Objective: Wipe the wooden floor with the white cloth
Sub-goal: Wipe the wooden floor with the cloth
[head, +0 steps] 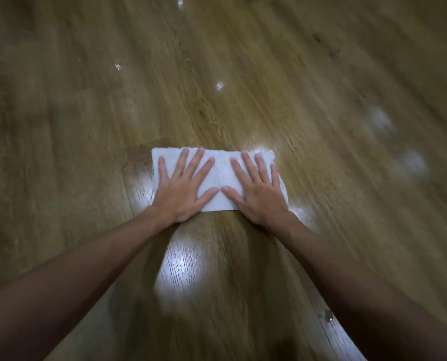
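A white cloth (221, 173), folded into a flat rectangle, lies on the wooden floor (269, 87) in the middle of the view. My left hand (183, 188) presses flat on the cloth's left half with fingers spread and straight. On the right half my right hand (256, 191) presses the same way, its fingers fanned out. The two thumbs nearly meet at the cloth's centre. Both forearms stretch forward from the bottom corners.
Brown planks fill the whole view, blurred at the sides. Bright light reflections (183, 267) shine on the floor between my arms, and small glints (219, 86) show farther ahead. Pale hazy patches (410, 162) sit at the right.
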